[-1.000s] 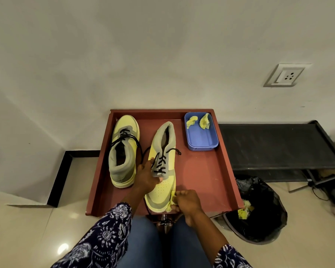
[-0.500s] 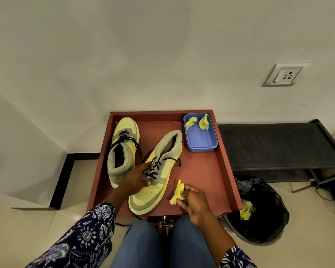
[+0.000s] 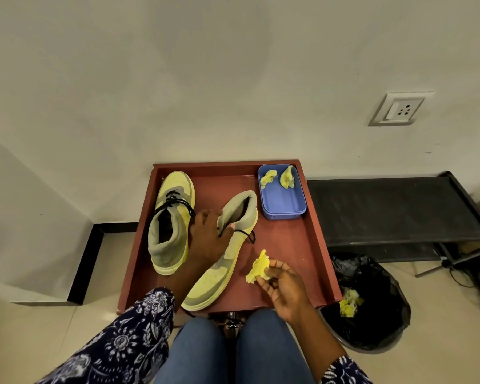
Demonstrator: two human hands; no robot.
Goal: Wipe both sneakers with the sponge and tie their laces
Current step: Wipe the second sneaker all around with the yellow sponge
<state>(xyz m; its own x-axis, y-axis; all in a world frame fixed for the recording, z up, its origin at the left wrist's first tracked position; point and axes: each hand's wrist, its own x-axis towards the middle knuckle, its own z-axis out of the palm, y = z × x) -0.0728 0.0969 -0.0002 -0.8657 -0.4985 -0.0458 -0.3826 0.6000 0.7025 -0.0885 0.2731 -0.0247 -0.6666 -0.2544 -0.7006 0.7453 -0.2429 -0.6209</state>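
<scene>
Now the right hand (image 3: 284,286) has come off the toe and pinches the sponge (image 3: 258,267) in its fingertips just clear of the near sneaker (image 3: 219,270), while the left hand (image 3: 209,239) has slid up from the laces to grip the collar and swung the shoe so its heel points to 1 o'clock; I judge she is turning it to wipe another side. At 11 o'clock on the tray (image 3: 320,245) stands the other sneaker (image 3: 169,225), laces loose, and at 1 o'clock the blue box (image 3: 281,203) with two spare sponge bits. Nothing blocks the wipe; both shoes' laces are yet to be tied.
</scene>
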